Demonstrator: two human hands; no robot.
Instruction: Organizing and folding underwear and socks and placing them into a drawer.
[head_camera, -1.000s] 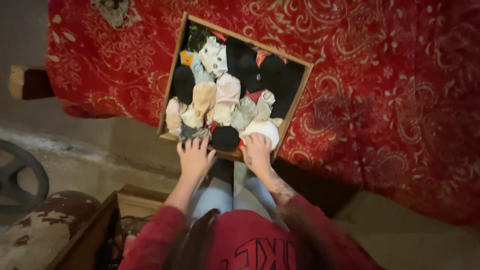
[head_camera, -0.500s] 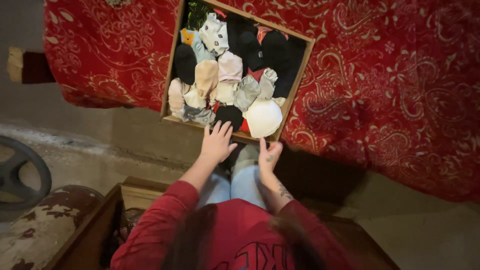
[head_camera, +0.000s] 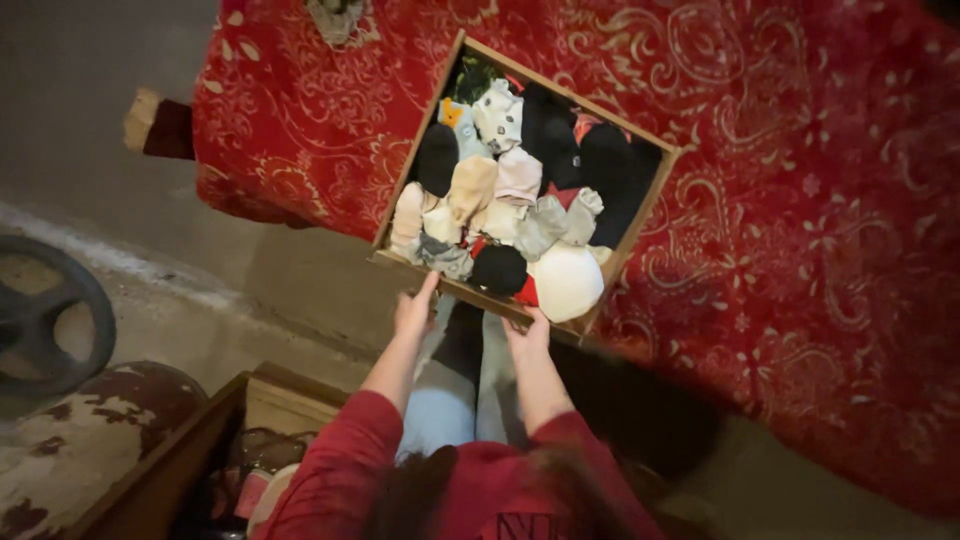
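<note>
Wooden drawer (head_camera: 640, 210) above both hands' grip.

drawer: shallow pale raw-wood box (head_camera: 402, 187), matt
contents: soft knitted cloth socks, mixed colours (head_camera: 497, 195)
bedspread: red patterned woven cloth (head_camera: 800, 200), matt

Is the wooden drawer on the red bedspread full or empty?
Full. The wooden drawer is packed to its rim with rolled socks, light and dark. It rests on the red bedspread.
</note>
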